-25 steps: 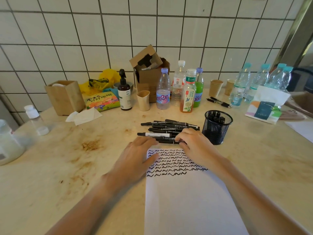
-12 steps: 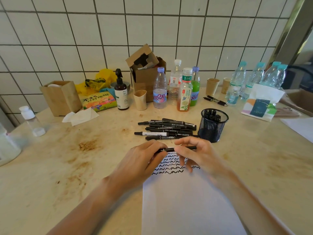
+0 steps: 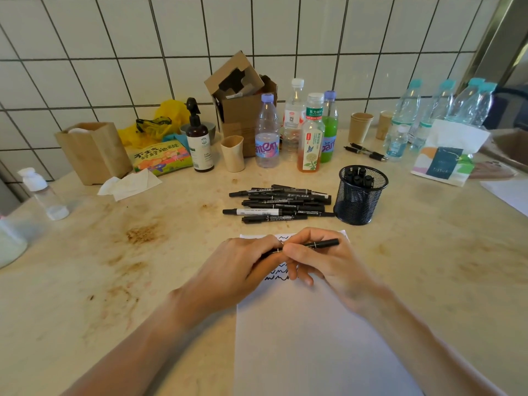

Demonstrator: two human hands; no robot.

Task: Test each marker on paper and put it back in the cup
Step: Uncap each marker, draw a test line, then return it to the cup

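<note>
Marker [image 3: 311,244] lies level between both hands, left hand [image 3: 243,267] fingers curled round its left end, right hand [image 3: 323,264] fingers pinching its middle, above the scribbled paper [image 3: 300,338]. Beyond the fingers lie loose markers [image 3: 280,203] beside the mesh cup [image 3: 360,195].

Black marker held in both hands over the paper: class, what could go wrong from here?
1. Both hands grip the black marker; pulling the cap hard could smear ink on fingers.
2. The loose pile of black markers lies beside the black mesh cup; untested ones could get mixed in.
</note>
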